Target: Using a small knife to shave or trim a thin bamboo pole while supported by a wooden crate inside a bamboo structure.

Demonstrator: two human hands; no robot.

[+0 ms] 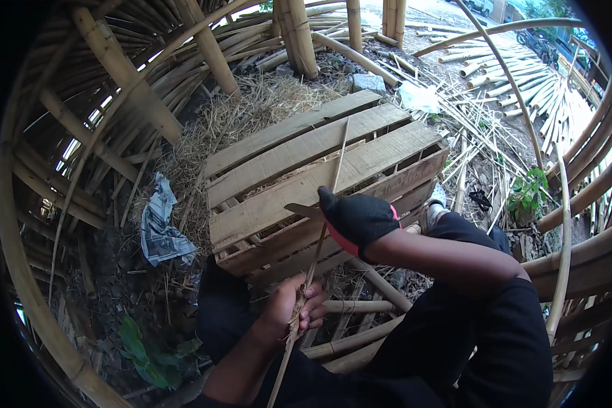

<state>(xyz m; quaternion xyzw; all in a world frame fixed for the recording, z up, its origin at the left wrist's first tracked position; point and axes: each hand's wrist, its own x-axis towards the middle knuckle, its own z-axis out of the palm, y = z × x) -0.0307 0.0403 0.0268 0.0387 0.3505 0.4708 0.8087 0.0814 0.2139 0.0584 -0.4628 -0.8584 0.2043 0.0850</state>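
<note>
Bamboo poles (294, 34) frame the space, upright and slanting, and a heap of bamboo lengths (523, 81) is spread on the ground well beyond the right end of the crate. The slatted wooden crate (272, 167) sits in the middle, its long near edge running from a near left corner to a near right corner. Dry straw (211, 136) covers the ground past its left end and far edge. The person's legs, in black trousers (415, 340), are on the near side.

The long, thin bamboo strip (341, 160) rises from the person's lap, passes over the near edge and ends above the slats towards the far edge; whether it rests on them I cannot tell. The right hand (360, 221), in a black and pink glove, is over the middle of the near edge, its grip closed on a knife (304, 211) whose handle is hidden. The bare left hand (292, 309) is just off the near edge, towards the near left corner, its grip closed around the strip where the fibres are frayed.

A crumpled printed sheet (163, 224) lies beside the left end. Smallest is a pale block (367, 83) near the far right corner.
</note>
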